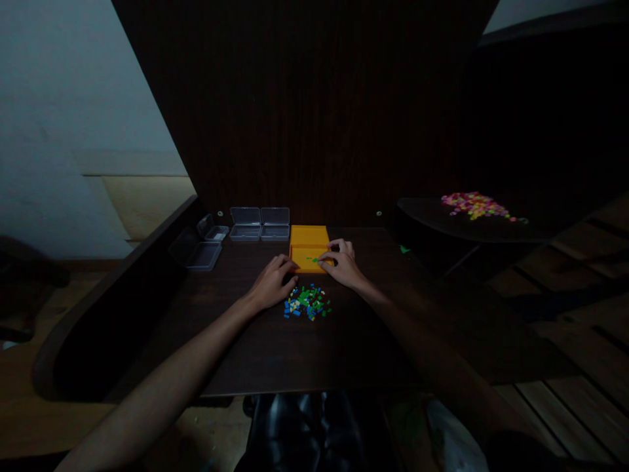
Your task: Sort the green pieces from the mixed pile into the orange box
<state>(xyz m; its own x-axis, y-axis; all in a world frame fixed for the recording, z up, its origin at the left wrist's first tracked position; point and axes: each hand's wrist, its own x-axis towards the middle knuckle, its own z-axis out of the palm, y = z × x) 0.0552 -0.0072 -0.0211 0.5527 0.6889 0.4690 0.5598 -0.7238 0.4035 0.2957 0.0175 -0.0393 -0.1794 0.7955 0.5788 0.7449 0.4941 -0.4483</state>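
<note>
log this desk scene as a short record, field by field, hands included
surface: dark wooden desk
left hand: at the near left corner of the yellow box
right hand: fingertips over the box's right side, by small green pieces; grip unclear
yellow box: open, green pieces inside
loose pile: green, blue and some pale pieces, in front of the box
clear boxes: lids up, left of the yellow box
far right: multicoloured pile

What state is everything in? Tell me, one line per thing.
Yellow box: open, a few green pieces inside.
Clear boxes at the back: open, lids up.
Loose pieces: scattered, mixed colours.
Multicoloured pile: loose, heaped.
Left hand: thumb apart from fingers.
Right hand: grip unclear.
</note>
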